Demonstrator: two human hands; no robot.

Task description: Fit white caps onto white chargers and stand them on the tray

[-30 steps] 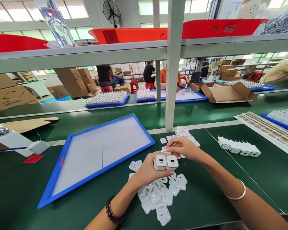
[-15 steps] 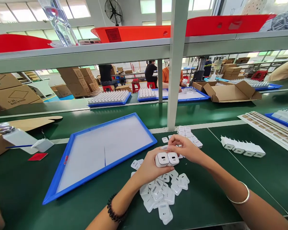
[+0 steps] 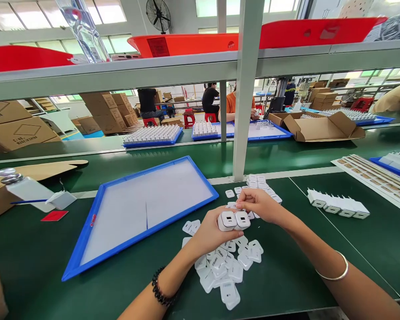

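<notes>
My left hand is wrapped round two white charger housings held side by side, their port faces toward me. Close against their far side is my right hand, its thumb and fingertips pinched together; whatever lies between them is hidden. Below my hands, a loose pile of white rounded-square covers is spread on the green work surface. More such covers lie beyond my right hand. To the right, a row of several white chargers lies with prongs pointing away.
A blue-rimmed tray lies left of my hands. Farther left are a white dispenser bottle and a red square. A metal post rises ahead, under a shelf beam. Cardboard strips lie at right.
My right hand has shifted slightly at the far side of the chargers. The left hand keeps its hold, and the whole view has moved a little.
</notes>
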